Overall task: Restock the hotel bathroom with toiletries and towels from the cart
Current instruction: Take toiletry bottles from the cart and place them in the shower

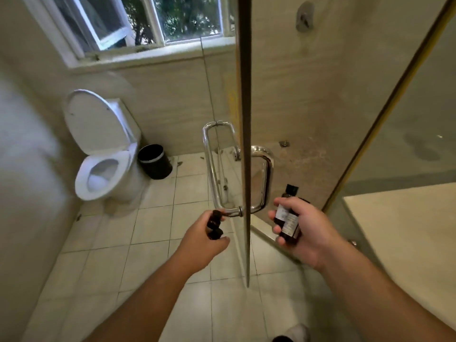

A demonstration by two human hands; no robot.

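The right hand (pixel 306 233) holds a bunch of dark brown toiletry bottles (pixel 288 223) with white labels. Its grip is wrapped round them, with the fingers in front. One black cap (pixel 292 190) sticks up above the hand. There are at least two bottles, but I cannot tell just how many.

The left hand (pixel 204 240) holds some small dark bottles (pixel 215 227) too. Its grip is curled round them. They are blurry, so I cannot count them. This hand is just beside the bottom end of the shiny door handle (pixel 211 169). I cannot tell if it touches the handle.

The thin edge of the glass shower door (pixel 245 119) stands straight up between the two hands. A second shiny handle (pixel 265 174) is on the other side of the glass, near the right hand.

The floor (pixel 153 230) has pale square tiles. A white toilet (pixel 103 174) with its lid up stands at the left wall. A black bin (pixel 155 161) sits just beside it. Above them is a window (pixel 158 21) with green leaves outside. A metal shower knob (pixel 304 17) is high on the shower wall. At the very bottom, part of a shoe (pixel 293 334) shows.
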